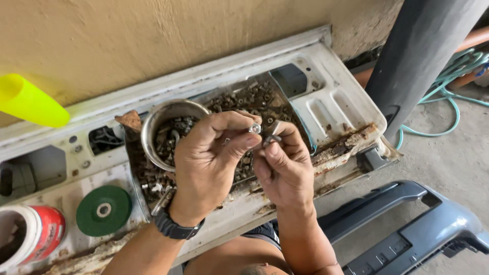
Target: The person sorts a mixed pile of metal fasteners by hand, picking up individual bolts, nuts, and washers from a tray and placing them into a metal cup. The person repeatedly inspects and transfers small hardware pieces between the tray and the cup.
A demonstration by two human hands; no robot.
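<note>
Hardware fills the centre of the frame: rusty nuts, bolts and washers [254, 99] lie heaped in a recess of a white sheet-metal panel [336, 104], which is flat, pressed with ribs and cut-outs, and flaking with rust along its lower edge. A round, dull metal bowl [153, 122] sits on the heap, left of centre, also holding small parts.

Left hand [209, 163], watch-strapped at the wrist, is raised over the bowl with thumb and forefinger pinched on a small shiny nut [255, 128] at mid-frame. Right hand [285, 170] meets it from the right, fingertips closed on a short dark bolt [270, 138] touching or just beside the nut; whether the two are threaded together cannot be made out.

A green abrasive disc [104, 210] with a centre hole lies flat at lower left, next to a red-and-white plastic tub [43, 229] cut off by the frame edge. A yellow plastic cone [28, 102] enters at upper left, partly out of view. A grey plastic bumper [407, 229] lies at lower right; a teal hose [448, 86] coils at upper right behind a dark pole [423, 56].
</note>
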